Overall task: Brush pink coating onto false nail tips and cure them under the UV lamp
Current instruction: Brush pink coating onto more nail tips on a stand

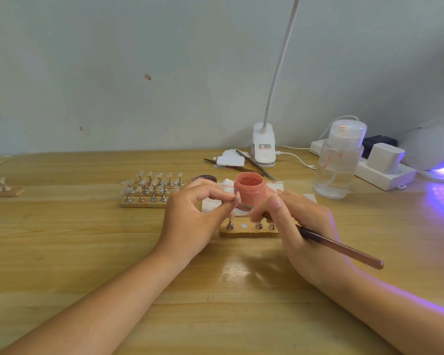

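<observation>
My left hand [194, 213] pinches a small metal stand topped by a pinkish nail tip [237, 197] between thumb and forefinger. My right hand [296, 226] grips a brown brush [341, 248], its thin front end reaching to the tip. Just behind stands an open pink coating jar [249, 190] on a white wipe [212, 203]. Under my hands lies a wooden strip [249, 230] with three metal stands and one bare magnet spot. The UV lamp [436, 149] glows violet at the far right.
A wooden rack of several clear nail tips [149, 189] sits left of the jar; another rack [0, 188] lies at the far left edge. Behind are a clip desk lamp [264, 147], tweezers and pads [231, 160], a clear pump bottle [340, 162] and a power strip [385, 170].
</observation>
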Demonstrator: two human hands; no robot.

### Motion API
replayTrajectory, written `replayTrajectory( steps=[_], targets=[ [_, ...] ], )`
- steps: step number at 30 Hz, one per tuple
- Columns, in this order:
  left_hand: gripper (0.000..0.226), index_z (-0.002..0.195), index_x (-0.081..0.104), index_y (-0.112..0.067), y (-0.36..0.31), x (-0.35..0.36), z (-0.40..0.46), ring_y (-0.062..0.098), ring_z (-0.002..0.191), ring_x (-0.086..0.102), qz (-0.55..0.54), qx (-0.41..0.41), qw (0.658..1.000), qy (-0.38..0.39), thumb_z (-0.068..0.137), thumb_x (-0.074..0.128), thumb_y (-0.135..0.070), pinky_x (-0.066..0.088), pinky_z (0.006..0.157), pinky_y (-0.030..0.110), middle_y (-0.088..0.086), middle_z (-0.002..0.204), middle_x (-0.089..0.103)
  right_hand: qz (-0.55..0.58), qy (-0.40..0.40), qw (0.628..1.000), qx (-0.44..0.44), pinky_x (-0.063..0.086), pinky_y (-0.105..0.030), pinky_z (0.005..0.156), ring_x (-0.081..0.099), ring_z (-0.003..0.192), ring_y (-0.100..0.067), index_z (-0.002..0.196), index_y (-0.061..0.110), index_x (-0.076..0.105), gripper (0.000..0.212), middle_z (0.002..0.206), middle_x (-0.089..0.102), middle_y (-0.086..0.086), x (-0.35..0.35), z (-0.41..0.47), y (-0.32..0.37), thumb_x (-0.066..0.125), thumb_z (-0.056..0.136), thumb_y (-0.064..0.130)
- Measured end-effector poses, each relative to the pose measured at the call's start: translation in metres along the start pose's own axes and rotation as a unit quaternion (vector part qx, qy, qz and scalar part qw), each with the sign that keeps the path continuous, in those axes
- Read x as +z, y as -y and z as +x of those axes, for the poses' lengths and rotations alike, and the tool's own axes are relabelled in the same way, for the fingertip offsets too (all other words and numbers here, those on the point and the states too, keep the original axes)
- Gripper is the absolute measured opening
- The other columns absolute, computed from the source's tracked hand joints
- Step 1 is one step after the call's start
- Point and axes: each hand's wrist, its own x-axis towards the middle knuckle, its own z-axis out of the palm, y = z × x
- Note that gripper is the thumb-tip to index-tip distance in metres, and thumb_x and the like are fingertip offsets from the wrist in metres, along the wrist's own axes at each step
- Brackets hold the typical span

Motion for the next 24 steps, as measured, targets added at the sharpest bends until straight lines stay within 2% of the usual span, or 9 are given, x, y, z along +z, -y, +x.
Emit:
replayTrajectory(
  steps=[3, 4, 7, 10, 13, 17, 22, 24],
  targets=[
    [0.026, 0.059, 0.067, -0.025, -0.0005, 0.0001, -0.0003, -0.005, 0.077, 0.058, -0.002, -0.005, 1.000, -0.001, 0.068, 0.075, -0.002, 0.038, 0.075, 0.004, -0.023, 0.067, 0.064, 0.021, -0.002, 1.000, -0.012, 0.039, -0.019, 0.064, 0.054, 0.061, -0.001, 0.064, 0.015, 0.066, 0.053, 0.058, 0.058, 0.009, -0.0008, -0.0018, 0.0005, 0.033, 0.095, 0.043],
    [0.025, 0.059, 0.067, -0.024, -0.0007, 0.0000, -0.0004, -0.005, 0.077, 0.058, -0.002, -0.007, 1.000, -0.001, 0.068, 0.075, -0.003, 0.037, 0.075, 0.004, -0.022, 0.067, 0.064, 0.026, -0.011, 1.000, -0.014, 0.038, -0.018, 0.063, 0.053, 0.059, -0.001, 0.065, 0.015, 0.066, 0.052, 0.056, 0.056, 0.009, -0.0018, -0.0017, 0.0012, 0.033, 0.096, 0.042],
    [0.022, 0.059, 0.067, -0.021, -0.0018, -0.0003, -0.0005, -0.005, 0.077, 0.058, -0.002, -0.007, 1.000, 0.003, 0.069, 0.075, -0.004, 0.037, 0.074, 0.003, -0.015, 0.063, 0.064, 0.029, -0.034, 0.999, 0.011, 0.036, -0.012, 0.061, 0.052, 0.058, 0.001, 0.074, 0.024, 0.062, 0.032, 0.057, 0.053, 0.013, -0.0036, -0.0004, 0.0020, 0.038, 0.093, 0.033],
    [0.019, 0.060, 0.068, -0.018, -0.0033, -0.0003, -0.0004, -0.002, 0.078, 0.058, 0.004, -0.007, 1.000, 0.005, 0.069, 0.075, -0.003, 0.037, 0.074, 0.003, -0.007, 0.066, 0.065, 0.056, -0.043, 0.997, 0.042, 0.042, -0.009, 0.061, 0.060, 0.063, 0.001, 0.087, 0.030, 0.055, 0.008, 0.063, 0.062, 0.013, -0.0027, 0.0002, 0.0040, 0.051, 0.091, 0.025],
    [0.020, 0.060, 0.068, -0.019, -0.0040, -0.0004, -0.0007, -0.002, 0.078, 0.058, 0.003, -0.007, 1.000, 0.005, 0.069, 0.076, -0.003, 0.037, 0.074, 0.003, -0.008, 0.068, 0.064, 0.032, -0.032, 0.999, 0.025, 0.045, -0.011, 0.064, 0.062, 0.071, -0.004, 0.088, 0.025, 0.061, 0.005, 0.076, 0.066, 0.014, -0.0020, 0.0009, 0.0047, 0.058, 0.087, 0.021],
    [0.024, 0.059, 0.067, -0.025, -0.0028, -0.0008, -0.0004, -0.005, 0.076, 0.057, -0.003, -0.007, 1.000, 0.001, 0.069, 0.076, -0.005, 0.037, 0.074, 0.004, -0.017, 0.065, 0.064, -0.011, -0.018, 1.000, -0.009, 0.042, -0.015, 0.066, 0.058, 0.069, -0.010, 0.079, 0.009, 0.067, 0.025, 0.074, 0.064, 0.005, -0.0026, 0.0012, 0.0026, 0.050, 0.086, 0.025],
    [0.027, 0.060, 0.065, -0.027, -0.0018, -0.0007, -0.0008, -0.007, 0.077, 0.057, -0.001, 0.001, 1.000, 0.001, 0.070, 0.075, -0.003, 0.036, 0.073, 0.002, -0.023, 0.067, 0.064, -0.020, -0.002, 1.000, -0.019, 0.040, -0.014, 0.069, 0.056, 0.073, -0.002, 0.077, 0.018, 0.068, 0.031, 0.079, 0.058, 0.023, -0.0028, 0.0005, 0.0014, 0.042, 0.091, 0.027],
    [0.029, 0.059, 0.065, -0.027, -0.0011, -0.0002, -0.0006, -0.008, 0.077, 0.057, 0.001, 0.002, 1.000, -0.001, 0.070, 0.074, -0.002, 0.036, 0.073, 0.002, -0.025, 0.066, 0.063, -0.013, 0.003, 1.000, -0.022, 0.039, -0.016, 0.069, 0.054, 0.071, 0.001, 0.071, 0.018, 0.066, 0.037, 0.073, 0.058, 0.019, -0.0028, -0.0008, -0.0008, 0.039, 0.093, 0.030]
  ],
)
